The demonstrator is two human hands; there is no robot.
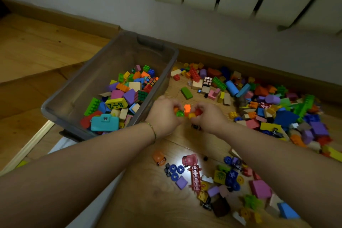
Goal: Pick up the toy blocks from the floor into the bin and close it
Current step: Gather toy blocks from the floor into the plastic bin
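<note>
- Grey translucent plastic bin [111, 55] stands open on the wooden floor [192, 140], partly filled with coloured toy blocks [120, 98]. Its right wall is just beside the hands.
- The left hand [163, 114] and right hand [208, 116] curl together round a handful of small orange, green, red and yellow pieces [187, 108], low over the boards.
- Likely trouble: so loose a two-handed scoop may shed pieces, or catch the rim on the way across.
- Room: a big mixed pile [277, 105] crowds the right up to the skirting board [259, 65], and a smaller scatter [212, 177] lies between the forearms. The way left to the bin is short.
- I cannot make out a lid.
</note>
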